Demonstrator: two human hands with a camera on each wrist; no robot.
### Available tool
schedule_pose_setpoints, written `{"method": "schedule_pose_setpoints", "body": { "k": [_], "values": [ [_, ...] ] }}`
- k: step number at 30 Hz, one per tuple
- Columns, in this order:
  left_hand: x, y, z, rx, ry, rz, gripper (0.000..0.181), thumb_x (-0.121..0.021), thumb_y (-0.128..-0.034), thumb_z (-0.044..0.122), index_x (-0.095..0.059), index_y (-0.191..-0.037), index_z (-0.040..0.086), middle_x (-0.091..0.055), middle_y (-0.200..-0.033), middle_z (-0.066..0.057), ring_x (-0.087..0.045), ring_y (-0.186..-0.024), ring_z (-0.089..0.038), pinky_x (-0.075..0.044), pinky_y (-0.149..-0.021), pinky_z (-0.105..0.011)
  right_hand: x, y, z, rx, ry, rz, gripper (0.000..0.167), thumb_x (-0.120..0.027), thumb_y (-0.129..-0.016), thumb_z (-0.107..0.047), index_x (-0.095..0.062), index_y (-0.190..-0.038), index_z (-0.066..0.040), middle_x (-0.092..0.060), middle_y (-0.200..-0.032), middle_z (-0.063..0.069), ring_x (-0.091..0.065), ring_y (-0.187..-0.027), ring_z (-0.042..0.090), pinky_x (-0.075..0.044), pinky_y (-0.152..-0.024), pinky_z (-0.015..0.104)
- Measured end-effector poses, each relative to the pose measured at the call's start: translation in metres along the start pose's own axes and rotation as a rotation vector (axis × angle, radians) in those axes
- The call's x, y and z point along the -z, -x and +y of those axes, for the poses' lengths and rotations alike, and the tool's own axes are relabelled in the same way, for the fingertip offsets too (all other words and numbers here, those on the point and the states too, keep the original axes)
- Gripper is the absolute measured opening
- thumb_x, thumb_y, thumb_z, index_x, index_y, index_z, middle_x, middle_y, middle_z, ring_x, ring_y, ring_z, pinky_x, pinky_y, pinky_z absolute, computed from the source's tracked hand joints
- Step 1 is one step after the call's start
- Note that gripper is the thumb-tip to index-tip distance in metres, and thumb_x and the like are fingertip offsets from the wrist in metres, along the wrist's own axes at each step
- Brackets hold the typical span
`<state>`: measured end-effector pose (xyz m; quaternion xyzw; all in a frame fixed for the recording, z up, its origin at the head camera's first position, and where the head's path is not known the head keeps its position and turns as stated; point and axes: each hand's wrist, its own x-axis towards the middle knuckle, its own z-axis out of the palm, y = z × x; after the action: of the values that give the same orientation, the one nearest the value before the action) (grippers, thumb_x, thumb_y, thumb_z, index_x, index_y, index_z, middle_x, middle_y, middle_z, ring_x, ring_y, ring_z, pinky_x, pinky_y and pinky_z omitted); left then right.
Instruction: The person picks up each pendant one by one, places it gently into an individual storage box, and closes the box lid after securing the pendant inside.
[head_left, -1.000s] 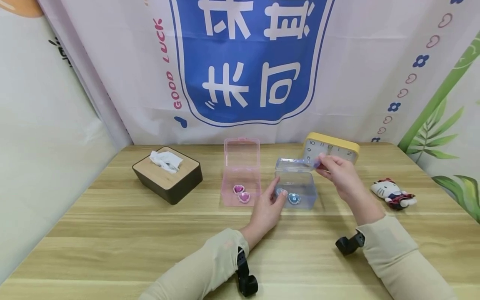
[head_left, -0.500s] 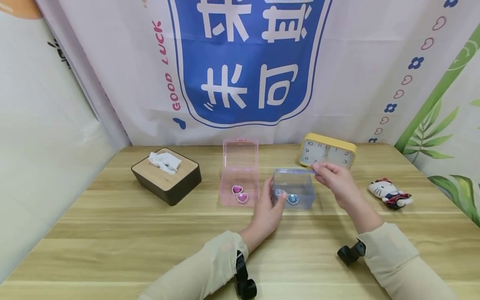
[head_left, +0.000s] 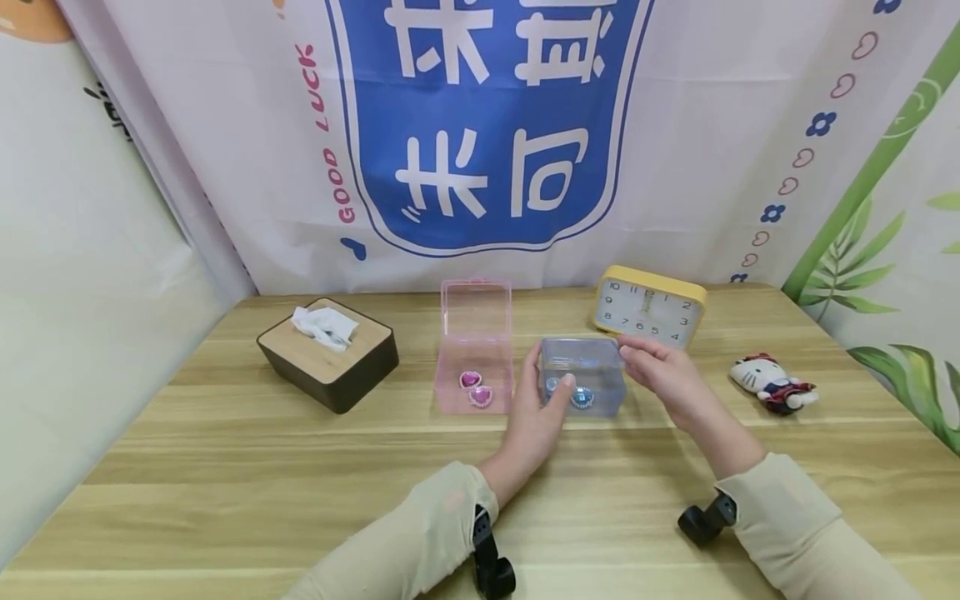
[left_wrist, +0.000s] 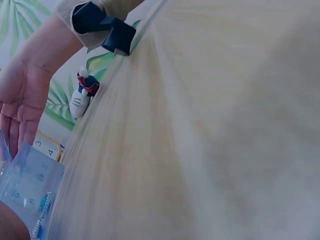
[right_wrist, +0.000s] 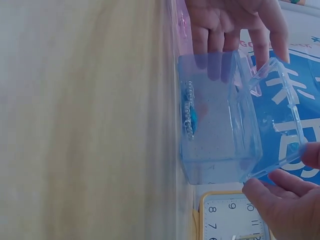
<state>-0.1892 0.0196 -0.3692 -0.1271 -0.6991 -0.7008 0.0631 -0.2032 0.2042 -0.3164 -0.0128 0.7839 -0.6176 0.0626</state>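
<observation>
A see-through blue box [head_left: 611, 379] stands on the table, with blue heart-shaped gems [head_left: 582, 397] edged in beads inside. My left hand [head_left: 534, 425] grips the box at its left side, the thumb over the front and partly hiding one gem. In the right wrist view the hinged lid [right_wrist: 295, 107] is tilted, still apart from the box's rim along one side. My right hand [head_left: 671, 379] pinches the lid's edge at the right corner, thumb and fingers on either side. Left of it, an open pink box [head_left: 450, 396] holds two purple heart gems [head_left: 481, 396].
A tissue box [head_left: 330, 354] with a wooden top sits on the left. Behind the blue box leans a yellow clock [head_left: 648, 308]. A small cat doll [head_left: 772, 383] lies on the right. A printed curtain [head_left: 480, 208] hangs at the table's back edge.
The blue box's lid has swung downward and forward with my right hand at its edge. My left hand stays on the box. The whole head view has shifted slightly.
</observation>
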Motion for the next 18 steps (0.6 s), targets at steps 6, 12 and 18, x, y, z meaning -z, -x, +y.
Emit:
{"method": "schedule_pose_setpoints", "body": {
  "k": [6, 12, 18],
  "values": [
    [-0.002, -0.003, 0.001, 0.010, 0.025, 0.012, 0.058, -0.052, -0.0939, 0.021, -0.026, -0.145, 0.013, -0.048, -0.134, -0.015, -0.051, -0.117, -0.029, -0.040, -0.103, -0.040, -0.002, 0.005, 0.001, -0.047, -0.032, -0.030, 0.052, -0.042, -0.098, -0.021, -0.028, -0.143, 0.002, -0.025, -0.150, 0.018, -0.038, -0.130, 0.020, -0.040, -0.099, 0.018],
    [-0.003, -0.004, -0.001, 0.032, 0.021, 0.067, 0.048, -0.050, -0.0948, 0.021, -0.037, -0.139, 0.008, -0.042, -0.140, -0.016, -0.038, -0.131, -0.031, -0.030, -0.110, -0.044, -0.003, 0.009, 0.005, -0.062, -0.040, -0.079, 0.054, -0.042, -0.098, -0.018, -0.022, -0.146, -0.002, -0.020, -0.152, 0.018, -0.028, -0.136, 0.030, -0.036, -0.104, 0.026],
    [-0.005, -0.003, -0.002, 0.045, 0.045, 0.077, 0.045, -0.050, -0.0947, 0.017, -0.038, -0.137, 0.006, -0.042, -0.140, -0.018, -0.036, -0.132, -0.032, -0.029, -0.110, -0.044, -0.007, 0.012, 0.011, -0.024, -0.047, -0.096, 0.059, -0.044, -0.097, -0.014, -0.016, -0.146, 0.001, -0.017, -0.151, 0.024, -0.022, -0.137, 0.036, -0.026, -0.111, 0.042]
  ]
}}
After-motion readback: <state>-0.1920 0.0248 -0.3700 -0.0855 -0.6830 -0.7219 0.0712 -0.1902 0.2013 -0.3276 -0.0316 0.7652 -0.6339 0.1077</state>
